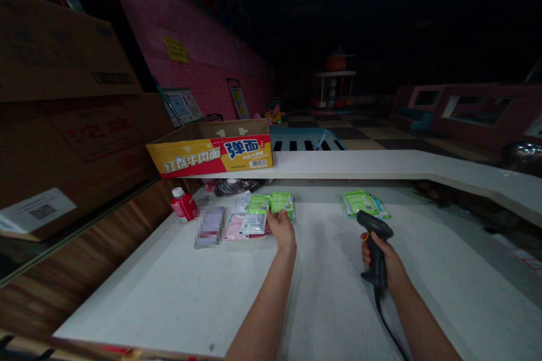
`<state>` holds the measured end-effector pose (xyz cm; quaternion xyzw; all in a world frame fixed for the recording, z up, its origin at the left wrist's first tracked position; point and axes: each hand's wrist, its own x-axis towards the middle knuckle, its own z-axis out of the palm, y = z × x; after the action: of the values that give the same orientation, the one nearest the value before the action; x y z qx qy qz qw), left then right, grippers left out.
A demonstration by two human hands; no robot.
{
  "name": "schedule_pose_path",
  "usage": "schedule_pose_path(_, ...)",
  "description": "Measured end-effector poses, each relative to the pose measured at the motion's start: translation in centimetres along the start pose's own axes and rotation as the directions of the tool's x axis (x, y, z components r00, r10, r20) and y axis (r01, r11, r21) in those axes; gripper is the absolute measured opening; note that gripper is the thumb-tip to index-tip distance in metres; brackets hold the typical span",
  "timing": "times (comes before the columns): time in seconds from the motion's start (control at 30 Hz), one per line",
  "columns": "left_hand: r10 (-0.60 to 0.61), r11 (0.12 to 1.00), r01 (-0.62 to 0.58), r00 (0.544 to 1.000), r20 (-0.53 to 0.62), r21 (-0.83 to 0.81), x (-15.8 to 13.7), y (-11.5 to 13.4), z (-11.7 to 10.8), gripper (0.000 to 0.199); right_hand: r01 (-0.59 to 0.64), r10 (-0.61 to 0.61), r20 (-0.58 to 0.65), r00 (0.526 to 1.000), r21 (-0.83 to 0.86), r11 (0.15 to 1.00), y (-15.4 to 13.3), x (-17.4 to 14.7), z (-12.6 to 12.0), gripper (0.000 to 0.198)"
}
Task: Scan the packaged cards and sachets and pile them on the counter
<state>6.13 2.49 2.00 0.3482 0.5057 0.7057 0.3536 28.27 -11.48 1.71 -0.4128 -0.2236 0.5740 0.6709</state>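
My left hand reaches forward on the white counter and its fingers touch a green packet in a loose pile of green, white and pink packets. My right hand grips a black barcode scanner by its handle, the head pointing up and left, its cable trailing back toward me. A second small stack of green packets lies just beyond the scanner.
A yellow and red cardboard box sits on the raised ledge at the back. A red bottle with a white cap and a dark bag lie near the pile. Large cardboard boxes stand at left.
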Motion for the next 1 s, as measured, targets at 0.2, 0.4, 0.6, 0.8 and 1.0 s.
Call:
schedule_pose_path(0.2,0.296,0.721,-0.42,0.906,0.303,0.552,-2.6,1.8,-1.0,0.049,-0.009,0.009,-0.002,1.0,0.001,1.0,0.0,0.1,-0.3,0.037)
schedule_pose_path(0.4,0.105,0.168,-0.715,0.697,0.709,0.678,-1.5,2.2,-1.1,0.053,-0.021,0.021,0.012,1.0,-0.011,1.0,0.0,0.4,-0.5,0.038)
schedule_pose_path(0.6,0.047,0.044,-0.659,0.752,0.657,0.751,-0.4,1.6,-1.2,0.058,-0.008,0.008,0.003,1.0,-0.008,1.0,-0.1,0.0,0.0,0.038)
schedule_pose_path(0.8,0.083,0.087,-0.684,0.73,0.679,0.725,-1.1,2.2,-0.5,0.059,-0.022,0.022,0.008,1.0,0.036,0.999,-0.4,0.1,-0.4,0.036)
schedule_pose_path(1.0,0.134,0.272,-0.781,0.609,0.782,0.562,-3.5,1.7,2.7,0.047,0.079,-0.067,-0.135,0.989,0.09,0.993,-1.2,-0.1,-0.8,0.036)
